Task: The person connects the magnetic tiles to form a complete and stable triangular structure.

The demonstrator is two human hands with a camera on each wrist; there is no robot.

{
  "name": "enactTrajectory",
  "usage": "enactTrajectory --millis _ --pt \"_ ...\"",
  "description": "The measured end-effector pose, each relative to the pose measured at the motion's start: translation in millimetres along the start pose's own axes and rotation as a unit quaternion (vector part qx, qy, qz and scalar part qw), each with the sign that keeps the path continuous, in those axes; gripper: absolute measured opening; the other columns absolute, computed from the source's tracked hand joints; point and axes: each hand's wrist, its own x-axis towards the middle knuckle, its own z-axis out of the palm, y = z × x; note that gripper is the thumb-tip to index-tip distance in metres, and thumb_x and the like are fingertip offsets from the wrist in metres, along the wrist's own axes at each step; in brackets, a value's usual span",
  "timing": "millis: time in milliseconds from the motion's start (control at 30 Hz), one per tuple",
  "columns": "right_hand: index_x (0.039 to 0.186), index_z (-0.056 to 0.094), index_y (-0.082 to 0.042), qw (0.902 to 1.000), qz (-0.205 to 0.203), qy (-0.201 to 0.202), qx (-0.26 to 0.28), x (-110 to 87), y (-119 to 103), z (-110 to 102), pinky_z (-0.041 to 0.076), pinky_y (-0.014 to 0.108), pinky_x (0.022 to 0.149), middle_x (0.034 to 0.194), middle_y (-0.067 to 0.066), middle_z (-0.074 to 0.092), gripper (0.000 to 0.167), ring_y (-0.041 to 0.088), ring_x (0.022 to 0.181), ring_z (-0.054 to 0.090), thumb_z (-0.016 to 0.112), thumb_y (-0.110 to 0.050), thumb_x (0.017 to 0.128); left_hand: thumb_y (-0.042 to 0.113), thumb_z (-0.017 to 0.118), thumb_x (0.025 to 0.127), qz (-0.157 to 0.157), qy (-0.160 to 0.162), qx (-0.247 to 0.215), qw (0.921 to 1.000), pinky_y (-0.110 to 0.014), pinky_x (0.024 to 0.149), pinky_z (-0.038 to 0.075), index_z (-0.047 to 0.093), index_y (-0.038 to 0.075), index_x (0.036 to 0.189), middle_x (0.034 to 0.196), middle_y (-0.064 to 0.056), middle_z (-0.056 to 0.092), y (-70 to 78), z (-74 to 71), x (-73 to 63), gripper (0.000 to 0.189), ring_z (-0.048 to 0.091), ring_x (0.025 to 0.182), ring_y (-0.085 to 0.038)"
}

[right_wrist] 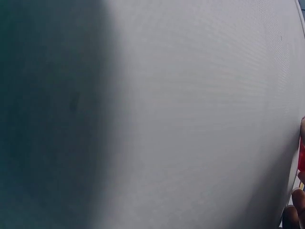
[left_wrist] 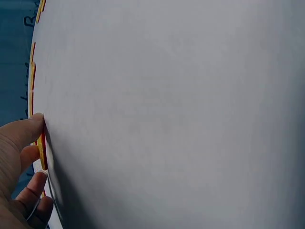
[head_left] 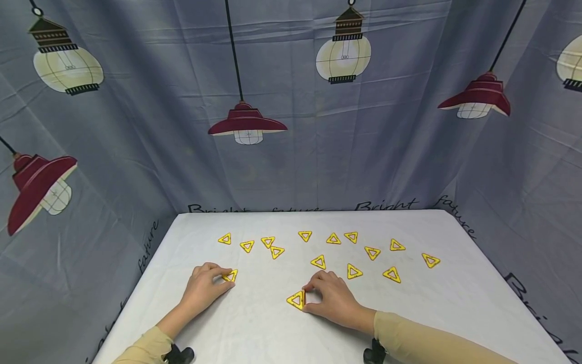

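Note:
My left hand [head_left: 204, 288] pinches a yellow triangular tile [head_left: 232, 275] between thumb and index finger, on the left of the table. In the left wrist view that tile [left_wrist: 43, 150] shows a yellow face and a red edge. Near the middle front, my right hand [head_left: 335, 302] grips another yellow triangular tile [head_left: 291, 300] by its right side, thumb below and index finger above. Only fingertips and a bit of red tile [right_wrist: 301, 159] show at the right border of the right wrist view.
Several similar yellow tiles, such as one tile [head_left: 354, 271] beside the right hand and one [head_left: 430, 260] at far right, lie scattered across the white tabletop [head_left: 254, 328]. Two tiles touch or nearly touch left of centre. A grey lamp-print curtain [head_left: 291, 172] surrounds the table.

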Motion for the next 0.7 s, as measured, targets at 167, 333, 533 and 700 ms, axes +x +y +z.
enactTrajectory --millis 167,333,533,700 --pt "0.108 0.075 -0.027 1.0 0.004 -0.003 0.0 0.4 -0.3 0.3 0.044 0.037 0.086 0.108 -0.016 0.055 0.038 0.009 0.098 0.048 0.087 -0.047 0.078 0.033 0.088 0.08 0.018 -0.008 -0.003 0.9998 -0.039 0.082 0.041 0.08 0.02 0.115 0.107 0.0 0.061 11.6 6.4 0.0 0.038 0.049 0.1 -0.023" --pt "0.109 0.075 -0.027 1.0 0.007 -0.006 -0.002 0.4 -1.2 0.2 0.044 0.037 0.087 0.109 -0.016 0.054 0.039 0.01 0.099 0.048 0.087 -0.047 0.078 0.032 0.088 0.08 0.034 -0.02 -0.004 0.9992 -0.04 0.082 0.042 0.08 0.023 0.114 0.108 0.002 0.06 24.2 11.9 -1.4 0.036 0.048 0.098 -0.021" --pt "0.109 0.075 -0.027 1.0 0.004 -0.004 -0.003 0.2 -0.9 0.4 0.044 0.037 0.086 0.109 -0.016 0.055 0.039 0.01 0.099 0.048 0.087 -0.047 0.078 0.033 0.088 0.08 0.057 -0.032 -0.007 0.9978 -0.038 0.083 0.042 0.08 0.025 0.114 0.107 0.005 0.059 36.3 19.6 -1.4 0.036 0.046 0.098 -0.018" --pt "0.108 0.075 -0.027 1.0 0.004 -0.003 -0.003 0.6 -0.5 0.4 0.044 0.037 0.086 0.109 -0.016 0.055 0.039 0.01 0.099 0.048 0.087 -0.047 0.078 0.033 0.088 0.08 0.083 -0.046 -0.01 0.9955 -0.039 0.084 0.043 0.08 0.025 0.114 0.108 0.007 0.057 48.2 24.6 -3.4 0.035 0.046 0.099 -0.017"
